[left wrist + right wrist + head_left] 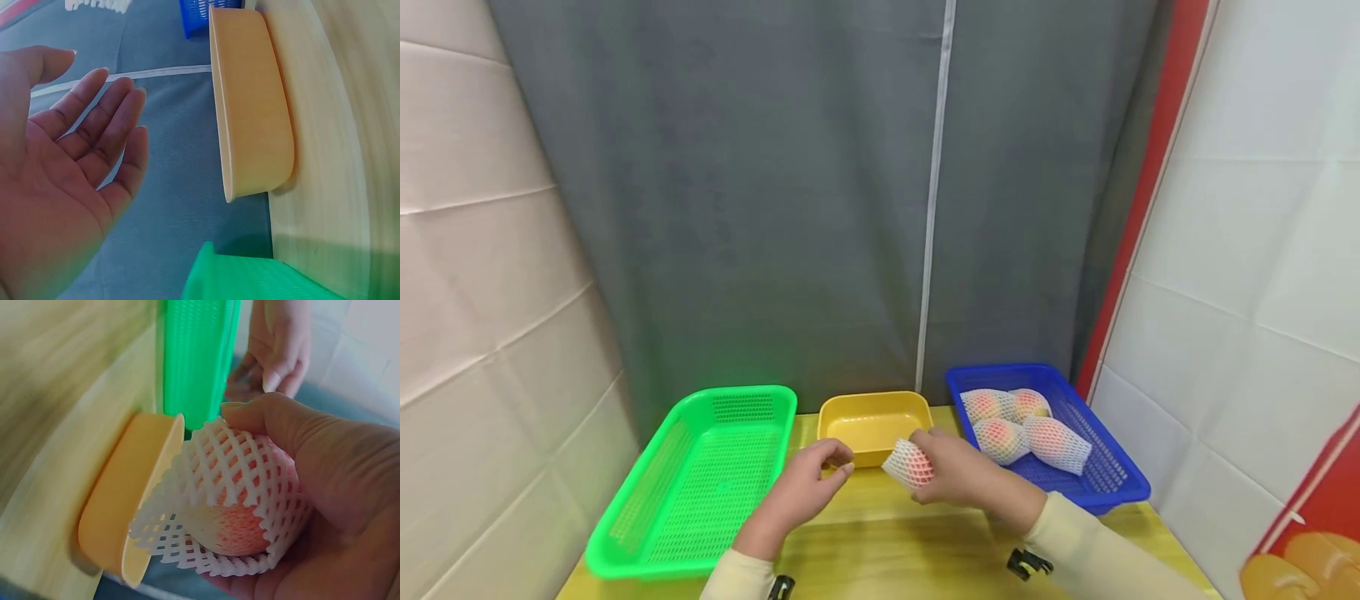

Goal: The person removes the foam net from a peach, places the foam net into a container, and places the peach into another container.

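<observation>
Right grip (pixel 953 469) is curled round a netted fruit (pixel 907 464), held near the yellow tray (pixel 872 458); nothing is held by the relaxed left grip (pixel 807 486) — carrying seems in hand, unwrapping perhaps called for next.

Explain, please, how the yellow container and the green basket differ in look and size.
The green basket has perforated walls and floor, while the yellow container has smooth, solid ones. The green basket is clearly larger than the yellow container. Both have open tops and rounded corners, and both stand on the table.
</observation>
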`<action>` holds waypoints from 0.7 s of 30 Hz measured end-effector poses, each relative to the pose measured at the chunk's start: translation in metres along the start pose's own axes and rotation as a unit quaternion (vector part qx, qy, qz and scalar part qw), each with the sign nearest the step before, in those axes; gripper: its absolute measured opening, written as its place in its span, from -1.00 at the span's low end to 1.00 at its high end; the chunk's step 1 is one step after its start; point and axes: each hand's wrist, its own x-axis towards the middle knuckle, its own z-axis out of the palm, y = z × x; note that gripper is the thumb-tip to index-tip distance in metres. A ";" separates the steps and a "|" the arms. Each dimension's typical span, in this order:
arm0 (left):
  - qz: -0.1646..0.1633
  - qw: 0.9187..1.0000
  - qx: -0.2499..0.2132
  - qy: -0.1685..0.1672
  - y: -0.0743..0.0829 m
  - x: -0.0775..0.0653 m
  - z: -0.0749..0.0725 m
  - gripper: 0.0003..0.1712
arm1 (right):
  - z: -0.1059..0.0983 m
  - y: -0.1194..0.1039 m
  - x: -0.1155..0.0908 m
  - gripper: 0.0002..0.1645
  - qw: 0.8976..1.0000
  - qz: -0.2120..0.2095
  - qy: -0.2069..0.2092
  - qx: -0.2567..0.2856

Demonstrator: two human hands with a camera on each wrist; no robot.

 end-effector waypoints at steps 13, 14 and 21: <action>-0.019 1.000 -0.010 0.016 -0.010 0.001 0.005 -0.92 | 0.019 -0.016 0.019 -0.13 0.999 -0.019 -0.017 -0.043; -0.021 0.999 -0.011 0.023 -0.010 0.001 0.006 -0.93 | 0.021 -0.015 0.020 -0.13 0.999 -0.018 -0.016 -0.042; -0.069 0.993 0.012 0.092 -0.002 0.000 0.021 -0.95 | 0.054 -0.002 0.024 -0.19 0.998 -0.029 -0.017 -0.055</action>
